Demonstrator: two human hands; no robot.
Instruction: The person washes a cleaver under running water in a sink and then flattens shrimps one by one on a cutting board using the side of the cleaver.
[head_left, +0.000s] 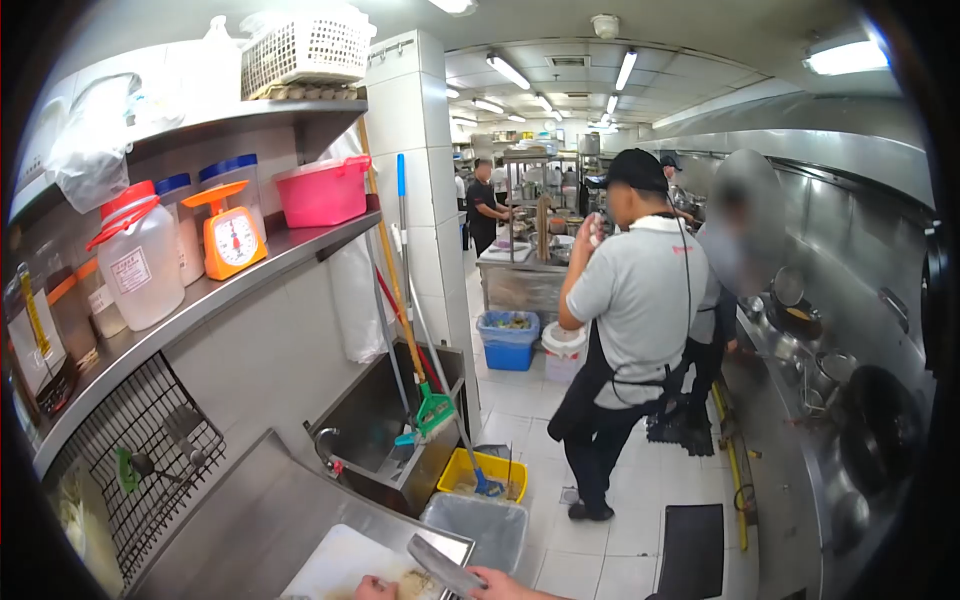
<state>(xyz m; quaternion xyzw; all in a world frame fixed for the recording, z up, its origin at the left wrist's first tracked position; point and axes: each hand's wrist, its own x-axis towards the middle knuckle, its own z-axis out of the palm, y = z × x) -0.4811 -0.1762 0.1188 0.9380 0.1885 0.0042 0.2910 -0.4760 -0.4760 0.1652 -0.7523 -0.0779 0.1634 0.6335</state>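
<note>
My right hand (503, 584) grips a cleaver (440, 567) by its handle end, the broad grey blade slanting up and to the left. Under the blade's side sits a pale, finely cut food (416, 584) that I cannot name. My left hand (376, 588) is at the bottom edge of the view, its fingers curled over the white cutting board (338, 556), left of the cleaver. What those fingers hold, if anything, is hidden. The board lies on a steel counter (235, 530).
A steel sink (350, 420) with brooms stands beyond the counter, beside a yellow tub (460, 465) and a grey bin (480, 525). Shelves on the left hold jars and an orange scale (233, 240). A person in a grey shirt (640, 280) stands in the aisle; woks (880, 430) line the right.
</note>
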